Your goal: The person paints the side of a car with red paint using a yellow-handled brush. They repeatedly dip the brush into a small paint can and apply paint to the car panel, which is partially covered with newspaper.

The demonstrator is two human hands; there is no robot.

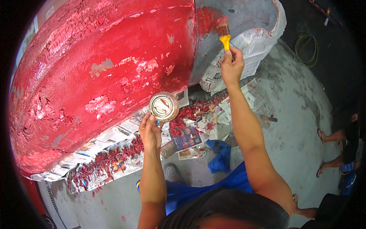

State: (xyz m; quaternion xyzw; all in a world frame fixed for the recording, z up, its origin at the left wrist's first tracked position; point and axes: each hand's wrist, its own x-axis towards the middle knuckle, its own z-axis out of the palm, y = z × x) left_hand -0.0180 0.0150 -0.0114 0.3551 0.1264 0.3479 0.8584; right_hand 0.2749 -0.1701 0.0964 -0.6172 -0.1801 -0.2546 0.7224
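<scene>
My right hand [233, 66] is stretched far forward, its fingers closed on the yellow handle of a paintbrush [225, 37]. The brush's bristles lie against or just over a grey car panel [246, 17], beside a wet-looking red patch [207, 19]. My left hand [150, 128] holds a round, shiny can [164, 107] with its open top facing up and some red on its inside. Left of the panel stretches a large red car door [152, 45], its paint wrinkled and peeling in places.
Newspaper [114, 133] strewn with red paint flakes [129, 152] runs along the floor below the car. More newspaper [244, 53] covers the wheel area. A blue cloth [220, 155], a scraper-like tool [268, 118] and a coiled hose [306, 49] lie about. Other people's feet [324, 135] show at right.
</scene>
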